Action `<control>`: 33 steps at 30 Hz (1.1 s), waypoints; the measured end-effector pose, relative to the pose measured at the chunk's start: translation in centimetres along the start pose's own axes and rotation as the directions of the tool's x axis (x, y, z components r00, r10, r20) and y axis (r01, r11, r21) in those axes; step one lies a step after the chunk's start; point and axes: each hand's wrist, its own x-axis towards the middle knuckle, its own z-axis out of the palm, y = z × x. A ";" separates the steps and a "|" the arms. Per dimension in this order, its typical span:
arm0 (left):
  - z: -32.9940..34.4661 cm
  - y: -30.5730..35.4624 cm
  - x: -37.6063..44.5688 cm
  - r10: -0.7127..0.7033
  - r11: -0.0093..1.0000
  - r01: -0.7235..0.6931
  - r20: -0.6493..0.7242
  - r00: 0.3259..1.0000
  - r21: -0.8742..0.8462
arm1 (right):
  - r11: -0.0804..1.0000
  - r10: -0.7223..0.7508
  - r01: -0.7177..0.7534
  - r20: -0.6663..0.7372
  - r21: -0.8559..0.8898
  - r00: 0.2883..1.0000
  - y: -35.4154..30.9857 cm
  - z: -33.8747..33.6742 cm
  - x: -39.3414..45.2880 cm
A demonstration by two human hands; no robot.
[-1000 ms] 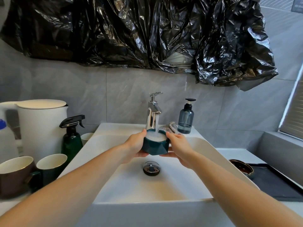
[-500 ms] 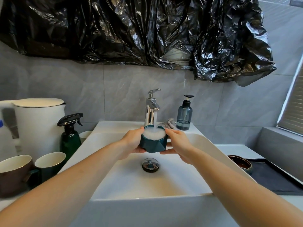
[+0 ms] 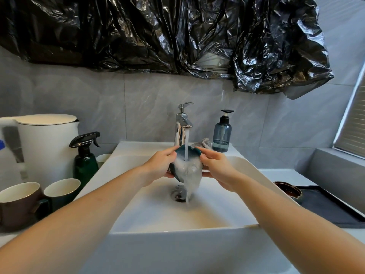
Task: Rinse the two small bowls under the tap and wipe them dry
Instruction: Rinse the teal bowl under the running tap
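Teal bowl (image 3: 187,155) tipped forward under running tap (image 3: 182,123), left hand (image 3: 160,167) and right hand (image 3: 217,167) gripping its sides

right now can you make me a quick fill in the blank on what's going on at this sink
1. Both hands, the left hand and the right hand, hold the teal bowl under the running ____.
2. The bowl is tipped, so water spills into the white ____.
3. The second bowl, the brown bowl, sits on the counter at the person's ____ side.
4. Beside the white kettle stands a dark green ____ bottle.

Missing words: tap; sink; right; spray
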 end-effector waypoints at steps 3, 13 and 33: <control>-0.1 -0.2 0.2 0.043 0.998 -0.043 -0.005 0.999 0.035 | 1.000 -0.017 0.017 0.004 0.007 1.000 0.0 -0.2 0.1; 0.0 0.2 -0.2 0.097 0.987 -0.096 -0.005 0.995 0.129 | 0.999 -0.035 0.035 0.005 -0.029 0.999 0.3 -0.6 0.4; 0.2 0.8 -1.0 0.035 0.977 -0.005 -0.136 0.990 0.215 | 0.992 0.033 -0.040 -0.063 -0.117 0.997 -0.1 0.8 -0.1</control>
